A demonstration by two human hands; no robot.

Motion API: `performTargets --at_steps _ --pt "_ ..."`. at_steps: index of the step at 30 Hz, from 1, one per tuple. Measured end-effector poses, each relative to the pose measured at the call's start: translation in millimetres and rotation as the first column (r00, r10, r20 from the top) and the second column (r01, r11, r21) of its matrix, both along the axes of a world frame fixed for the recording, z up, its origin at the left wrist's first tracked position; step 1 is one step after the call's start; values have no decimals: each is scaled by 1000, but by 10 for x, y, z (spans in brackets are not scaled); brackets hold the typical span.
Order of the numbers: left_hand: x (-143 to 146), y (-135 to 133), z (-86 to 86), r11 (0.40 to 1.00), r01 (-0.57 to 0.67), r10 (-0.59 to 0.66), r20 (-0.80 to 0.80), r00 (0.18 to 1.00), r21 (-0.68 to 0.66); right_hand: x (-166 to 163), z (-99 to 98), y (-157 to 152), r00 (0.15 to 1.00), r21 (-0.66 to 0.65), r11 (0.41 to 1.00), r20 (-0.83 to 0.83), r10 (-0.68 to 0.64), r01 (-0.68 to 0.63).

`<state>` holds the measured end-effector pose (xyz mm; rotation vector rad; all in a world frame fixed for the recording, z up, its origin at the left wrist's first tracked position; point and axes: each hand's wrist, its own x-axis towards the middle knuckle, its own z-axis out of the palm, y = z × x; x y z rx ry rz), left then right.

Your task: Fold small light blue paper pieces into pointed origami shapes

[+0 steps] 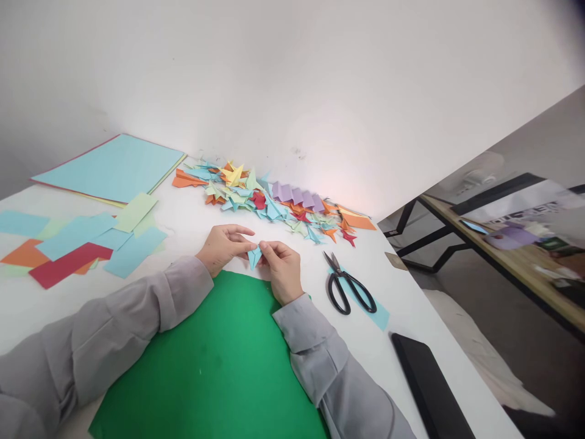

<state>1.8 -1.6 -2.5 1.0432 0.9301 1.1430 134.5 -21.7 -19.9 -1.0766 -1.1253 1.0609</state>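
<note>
while the small light-blue folded paper [254, 256] sits between both hands just above the far edge of the green sheet [219, 366], the left hand [223, 245] pinches its left tip and the right hand [283, 268] pinches the right side. the crease should come out sharper, i judge, if edges are aligned first, then pressed with fingertips close to the fold.
</note>
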Motion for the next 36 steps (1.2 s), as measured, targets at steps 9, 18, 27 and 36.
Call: performTargets --at_steps 9,18,27,36 --pt "-1 26 -39 999 38 -37 47 998 -25 -10 12 7 1000 -12 1000 -28 -15 15" --pt "-4 25 14 993 26 -10 142 990 -111 22 -62 50 987 -31 999 -161 -22 17" --pt "9 14 -5 999 -25 28 95 995 -23 25 -43 46 988 -40 999 -157 -9 3" --pt "12 28 4 999 -23 28 128 991 -46 27 -62 54 992 -57 998 -129 -12 5"
